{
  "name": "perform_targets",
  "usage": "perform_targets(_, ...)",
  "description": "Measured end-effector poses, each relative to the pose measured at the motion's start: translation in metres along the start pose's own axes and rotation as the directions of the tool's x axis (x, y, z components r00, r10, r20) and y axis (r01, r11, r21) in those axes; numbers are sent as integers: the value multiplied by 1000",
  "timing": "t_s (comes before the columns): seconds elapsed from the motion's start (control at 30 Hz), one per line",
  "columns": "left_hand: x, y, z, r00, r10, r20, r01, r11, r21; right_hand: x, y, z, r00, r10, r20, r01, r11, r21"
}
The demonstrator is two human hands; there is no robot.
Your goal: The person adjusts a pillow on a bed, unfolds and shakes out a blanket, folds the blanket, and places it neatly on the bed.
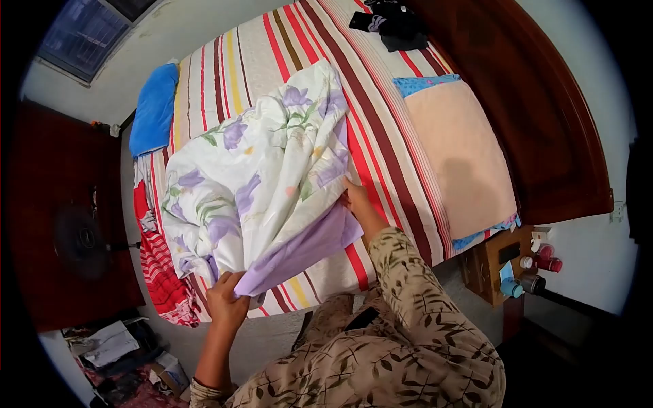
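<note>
A white, lilac-flowered fabric sheet (269, 160) is bunched on the red-striped bed (235, 75), its near edge gripped by the fingers (229, 279) of the left hand (225, 300) at six o'clock and right hand (354, 198) at four; striped bedding is exposed toward twelve.

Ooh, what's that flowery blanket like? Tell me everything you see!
The flowery blanket is white with purple flowers, green leaves and small yellowish patches. Its other side is plain lilac. It looks like soft cloth and lies rumpled, in folds, on the striped bed sheet. The left hand and right hand grip its near edge, with lilac showing between them.
</note>
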State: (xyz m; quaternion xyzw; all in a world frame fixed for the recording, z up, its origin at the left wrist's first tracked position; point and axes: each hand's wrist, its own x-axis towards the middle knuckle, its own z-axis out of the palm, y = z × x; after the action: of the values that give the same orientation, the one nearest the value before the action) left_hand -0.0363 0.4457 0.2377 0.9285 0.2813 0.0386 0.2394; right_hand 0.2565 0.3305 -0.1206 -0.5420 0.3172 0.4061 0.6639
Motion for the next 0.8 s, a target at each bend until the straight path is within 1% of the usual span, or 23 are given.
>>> perform_targets(0.07, -1, 0, 1, 1000, -8, -12, 8, 1000, -23, 25, -1, 10, 1000, -22, 15, 20, 994, 110)
perform_targets(0.17, -3, -4, 3, 998, -63, -14, 62, 996, -69, 77, -6, -9, 995, -39, 86, 32, 997, 77)
perform_targets(0.2, -4, -6, 4, 996, -86, -13, 84, 992, -89, 60, -21, -16, 994, -110, -24, 113, 981, 160)
perform_targets(0.23, -5, -9, 4, 996, -84, -17, 82, 994, -75, 47, -29, -28, 982, -168, 84, 126, 920, 371)
perform_targets(0.3, -5, -18, 4, 997, -72, -32, 70, 996, -49, -1, -49, -55, 922, -342, 184, 210, 837, 506)
perform_targets(0.4, -9, -35, 9, 993, -116, -30, 112, 989, -101, -41, -9, -103, 967, -228, 109, 157, 879, 449)
perform_targets(0.43, -9, -35, 10, 992, -126, -20, 123, 988, -91, -36, 30, -107, 994, -93, 59, 61, 910, 410)
perform_targets(0.47, -9, -36, 9, 991, -136, -10, 135, 988, -78, -30, 70, -112, 999, 44, 8, -44, 922, 384)
perform_targets(0.5, -9, -36, 8, 989, -146, -2, 145, 987, -62, 12, 138, -133, 987, 137, 88, -160, 921, 354)
perform_targets(0.53, -8, -37, 8, 991, -130, -9, 130, 990, -46, 7, 153, -132, 972, 231, 35, -233, 946, 224)
perform_targets(0.6, -8, -38, 9, 996, -92, -11, 92, 996, -19, -6, 175, -115, 916, 386, -112, -391, 920, -26)
perform_targets(0.67, -9, -43, 11, 996, -93, -15, 92, 995, -34, 9, 201, -109, 891, 440, -108, -428, 896, 118)
perform_targets(0.7, -11, -45, 13, 996, -89, -9, 88, 995, -50, -3, 187, -92, 874, 417, -251, -406, 909, 96)
perform_targets(0.73, -9, -43, 12, 995, -99, 8, 99, 994, -54, -2, 183, -84, 859, 454, -236, -416, 889, 192)
perform_targets(0.77, -8, -43, 12, 994, -111, 19, 112, 992, -58, 6, 184, -80, 873, 436, -217, -400, 897, 190)
perform_targets(0.8, -10, -47, 15, 993, -121, -7, 121, 991, -58, 16, 189, -78, 887, 418, -195, -386, 904, 183)
